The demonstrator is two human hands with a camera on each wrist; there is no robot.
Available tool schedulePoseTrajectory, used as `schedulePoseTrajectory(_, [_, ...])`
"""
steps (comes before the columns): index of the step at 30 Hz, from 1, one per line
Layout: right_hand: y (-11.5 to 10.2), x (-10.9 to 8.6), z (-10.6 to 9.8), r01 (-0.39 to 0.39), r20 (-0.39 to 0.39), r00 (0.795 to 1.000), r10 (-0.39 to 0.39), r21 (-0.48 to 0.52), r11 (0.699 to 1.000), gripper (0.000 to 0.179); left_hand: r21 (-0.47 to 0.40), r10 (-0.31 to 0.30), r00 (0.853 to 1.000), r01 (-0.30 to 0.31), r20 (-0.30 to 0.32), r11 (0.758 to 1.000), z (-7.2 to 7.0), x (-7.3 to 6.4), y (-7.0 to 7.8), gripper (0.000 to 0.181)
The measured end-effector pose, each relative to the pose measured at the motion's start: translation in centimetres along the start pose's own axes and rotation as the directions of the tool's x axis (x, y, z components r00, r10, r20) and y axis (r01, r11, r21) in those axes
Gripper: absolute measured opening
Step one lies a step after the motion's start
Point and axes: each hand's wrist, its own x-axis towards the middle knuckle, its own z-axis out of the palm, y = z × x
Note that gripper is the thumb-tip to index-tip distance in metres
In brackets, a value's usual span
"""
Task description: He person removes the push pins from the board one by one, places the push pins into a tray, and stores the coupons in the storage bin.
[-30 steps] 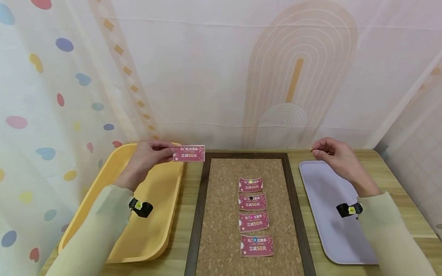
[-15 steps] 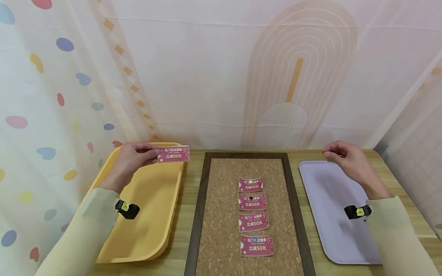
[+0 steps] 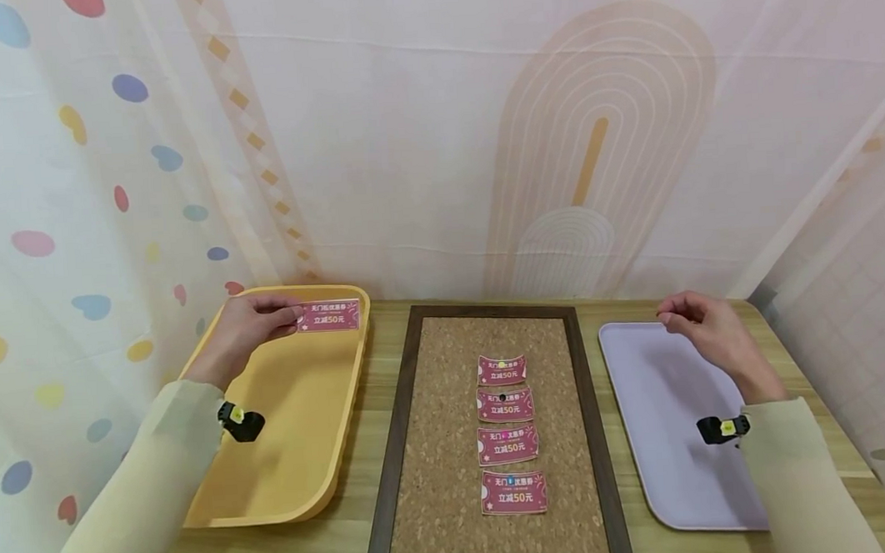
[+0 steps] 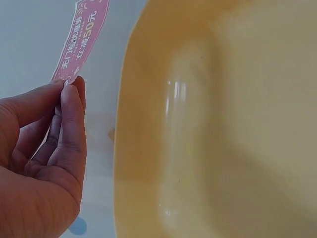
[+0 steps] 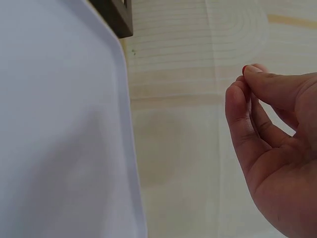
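Note:
My left hand pinches a pink paper coupon by its left end, above the far part of the yellow tray. In the left wrist view the coupon stands up from the thumb and fingertips, slightly bent. Over the far edge of the lilac tray, my right hand pinches something small; only a red tip shows, which looks like a pushpin. Between the trays lies a framed cork board. Several matching coupons are pinned down its middle in a column, with differently coloured pins.
Bare wood tabletop shows between the yellow tray and the board's dark frame. A patterned curtain hangs close behind the table and along both sides.
My left hand has moved left with the coupon, from beyond the yellow tray's right edge to over the tray. My right hand has shifted right and slightly toward me.

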Motion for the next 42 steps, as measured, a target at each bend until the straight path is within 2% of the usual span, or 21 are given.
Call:
schedulePoseTrajectory(9, [1.6, -0.1, 0.4, 0.004, 0.02, 1.0, -0.004, 0.008, 1.0, 0.009, 0.021, -0.023, 1.0, 0.024, -0.018, 0.999, -0.8, 0.1, -1.3, 0.039])
schedulePoseTrajectory(16, [2.1, -0.2, 0.7, -0.001, 0.054, 0.999, -0.001, 0.047, 0.999, 0.007, -0.029, -0.031, 0.999, 0.031, -0.015, 0.999, -1.4, 0.0, -2.3, 0.026])
schedulePoseTrajectory(21, [2.4, -0.3, 0.9, -0.033, 0.091, 0.995, 0.029, 0.036, 0.999, 0.008, -0.061, -0.049, 0.999, 0.049, -0.01, 0.997, -1.7, -0.1, -2.9, 0.017])
schedulePoseTrajectory(33, [3.4, -0.4, 1.3, -0.105, 0.149, 0.984, 0.099, 0.038, 0.994, 0.013, 0.024, -0.112, 0.994, 0.113, -0.012, 0.993, -2.0, 0.2, -4.4, 0.04])
schedulePoseTrajectory(38, [3.7, -0.4, 1.5, -0.136, 0.166, 0.978, 0.129, 0.028, 0.99, 0.014, 0.046, -0.145, 0.989, 0.146, -0.024, 0.988, -2.0, 0.3, -4.8, 0.042])
schedulePoseTrajectory(42, [3.9, -0.4, 1.7, -0.15, 0.17, 0.974, 0.148, 0.002, 0.989, 0.013, 0.022, -0.157, 0.987, 0.158, -0.028, 0.987, -1.9, 0.4, -5.2, 0.041])
